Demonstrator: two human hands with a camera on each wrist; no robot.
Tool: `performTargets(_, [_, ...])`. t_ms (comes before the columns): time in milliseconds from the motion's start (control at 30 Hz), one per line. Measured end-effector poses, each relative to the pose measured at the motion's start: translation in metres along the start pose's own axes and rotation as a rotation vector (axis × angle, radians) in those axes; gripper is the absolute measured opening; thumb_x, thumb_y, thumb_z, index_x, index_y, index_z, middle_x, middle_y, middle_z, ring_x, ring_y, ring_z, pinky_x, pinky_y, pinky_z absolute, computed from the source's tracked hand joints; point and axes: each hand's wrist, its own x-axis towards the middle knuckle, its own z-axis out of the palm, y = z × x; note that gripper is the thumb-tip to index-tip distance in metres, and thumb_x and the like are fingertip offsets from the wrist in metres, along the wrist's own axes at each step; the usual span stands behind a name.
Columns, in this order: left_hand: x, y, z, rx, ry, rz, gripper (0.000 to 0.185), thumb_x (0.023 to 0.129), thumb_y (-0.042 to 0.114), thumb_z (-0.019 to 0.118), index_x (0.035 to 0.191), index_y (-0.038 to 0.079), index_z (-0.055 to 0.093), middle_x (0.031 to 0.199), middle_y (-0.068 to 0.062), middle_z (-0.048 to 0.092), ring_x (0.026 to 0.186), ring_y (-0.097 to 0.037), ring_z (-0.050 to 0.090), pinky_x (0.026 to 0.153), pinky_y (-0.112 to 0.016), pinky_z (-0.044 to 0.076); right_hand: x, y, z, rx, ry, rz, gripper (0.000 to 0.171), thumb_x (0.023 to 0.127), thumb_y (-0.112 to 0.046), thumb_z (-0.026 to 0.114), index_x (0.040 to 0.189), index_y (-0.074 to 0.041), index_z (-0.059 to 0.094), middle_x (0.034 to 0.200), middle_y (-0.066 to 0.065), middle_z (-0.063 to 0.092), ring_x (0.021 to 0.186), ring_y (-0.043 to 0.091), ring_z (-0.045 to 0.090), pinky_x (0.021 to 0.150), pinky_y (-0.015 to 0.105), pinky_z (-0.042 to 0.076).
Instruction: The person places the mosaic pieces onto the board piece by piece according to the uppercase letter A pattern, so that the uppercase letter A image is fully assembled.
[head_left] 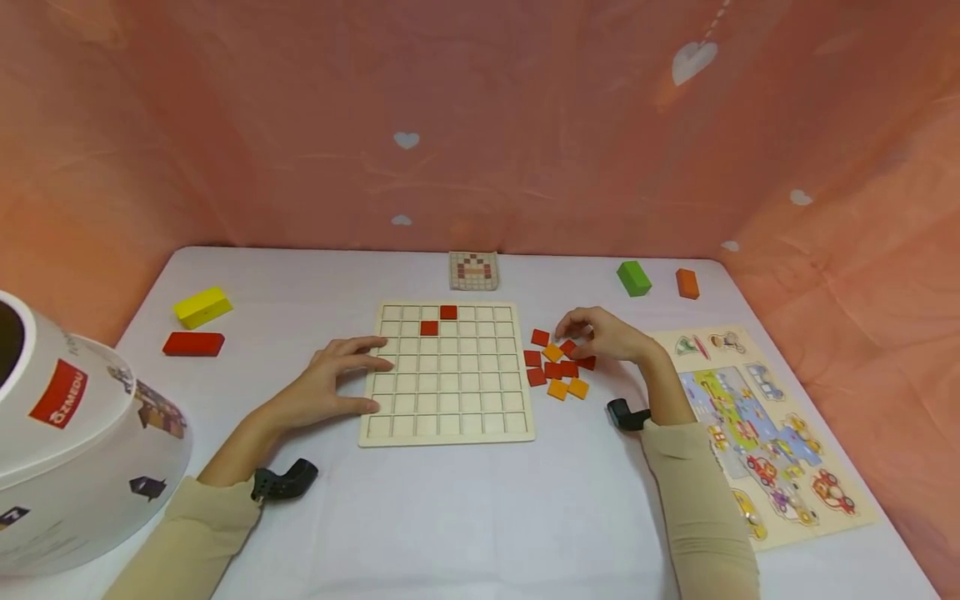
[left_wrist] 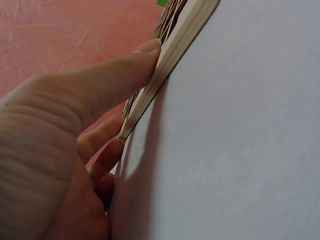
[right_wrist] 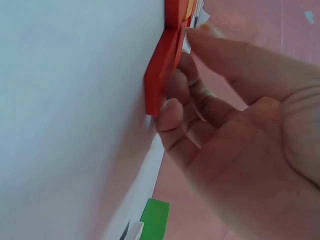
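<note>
A pale wooden grid board [head_left: 450, 442] lies on the table, with two red square tiles set in its upper cells, one of them the red tile [head_left: 448, 312]. Along the board's left edge rests my left hand [head_left: 330, 379], its fingers spread and its thumb [left_wrist: 145, 55] touching the rim. To the right of the board my right hand [head_left: 607, 333] hovers over a loose group of red and orange tiles. In the right wrist view its bent fingertips touch or nearly touch a red tile [right_wrist: 157, 75], and the thumb stands apart from them.
Behind the board lies a small pattern card [head_left: 474, 272]. A green block [head_left: 634, 278] and an orange block [head_left: 687, 284] sit back right, near a picture puzzle [head_left: 825, 529]. On the left are a yellow block [head_left: 202, 308], a red block [head_left: 193, 344] and a white bucket [head_left: 82, 492].
</note>
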Motion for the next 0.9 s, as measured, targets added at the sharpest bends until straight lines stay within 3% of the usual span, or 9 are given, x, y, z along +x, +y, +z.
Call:
performTargets(333, [-0.001, 0.002, -0.001, -0.001, 0.003, 0.01, 0.051, 0.08, 0.029, 0.084, 0.126, 0.013, 0.068, 0.154, -0.01, 0.038, 0.14, -0.037, 0.025, 0.105, -0.064, 0.017, 0.0, -0.009, 0.002, -0.058, -0.009, 0.074, 0.023, 0.085, 0.014, 0.064, 0.106, 0.007, 0.065, 0.099, 0.017, 0.065, 0.093, 0.032, 0.058, 0.082, 0.036, 0.052])
performTargets(567, [-0.001, 0.0, -0.001, 0.007, 0.001, 0.009, 0.051, 0.08, 0.03, 0.084, 0.126, 0.014, 0.068, 0.154, -0.01, 0.039, 0.14, -0.037, 0.025, 0.105, -0.064, 0.016, 0.002, -0.014, 0.003, -0.081, -0.002, 0.116, 0.024, 0.082, 0.015, 0.068, 0.104, 0.005, 0.066, 0.093, 0.013, 0.062, 0.086, 0.027, 0.054, 0.074, 0.03, 0.051])
performTargets(733, [0.0, 0.001, 0.0, 0.0, -0.001, 0.005, 0.051, 0.08, 0.03, 0.084, 0.126, 0.015, 0.068, 0.154, -0.009, 0.038, 0.14, -0.036, 0.025, 0.106, -0.063, 0.015, 0.003, -0.011, 0.0, -0.079, 0.023, 0.071, 0.014, 0.084, 0.01, 0.069, 0.096, 0.003, 0.068, 0.086, 0.01, 0.063, 0.08, 0.025, 0.053, 0.071, 0.03, 0.048])
performTargets(900, [0.0, 0.002, -0.001, 0.002, 0.005, 0.007, 0.052, 0.079, 0.031, 0.084, 0.126, 0.014, 0.068, 0.154, -0.01, 0.039, 0.14, -0.036, 0.026, 0.106, -0.063, 0.016, 0.014, -0.014, -0.003, -0.034, 0.082, -0.031, 0.016, 0.084, 0.011, 0.063, 0.099, 0.005, 0.066, 0.09, 0.013, 0.063, 0.084, 0.027, 0.054, 0.077, 0.034, 0.046])
